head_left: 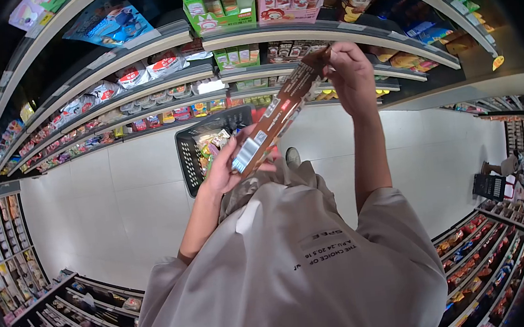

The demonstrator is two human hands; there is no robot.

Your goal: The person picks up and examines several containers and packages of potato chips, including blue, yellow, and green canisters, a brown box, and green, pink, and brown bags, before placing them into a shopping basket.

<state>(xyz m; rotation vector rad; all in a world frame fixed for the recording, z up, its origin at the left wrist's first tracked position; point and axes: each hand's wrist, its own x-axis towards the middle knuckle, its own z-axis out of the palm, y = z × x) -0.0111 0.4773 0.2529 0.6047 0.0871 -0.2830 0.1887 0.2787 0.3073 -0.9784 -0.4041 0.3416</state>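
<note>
A long brown snack package [282, 110] with a barcode near its lower end is held diagonally in front of the body. My left hand [230, 163] supports its lower end, with fingers curled around it. At the upper end, my right hand [347, 67] pinches the package's brown tip. Below and behind the package, a dark shopping basket [189, 164] stands on the floor, holding several colourful packets [210, 144]; my left hand and the package hide part of it.
Curved-looking shelves [319, 32] full of boxes and bags run across the front. Lower shelf racks stand behind on the left [68, 314] and right [485, 255]. A dark crate [490, 186] with items sits at the far right. My shoe [293, 156] shows on the pale floor.
</note>
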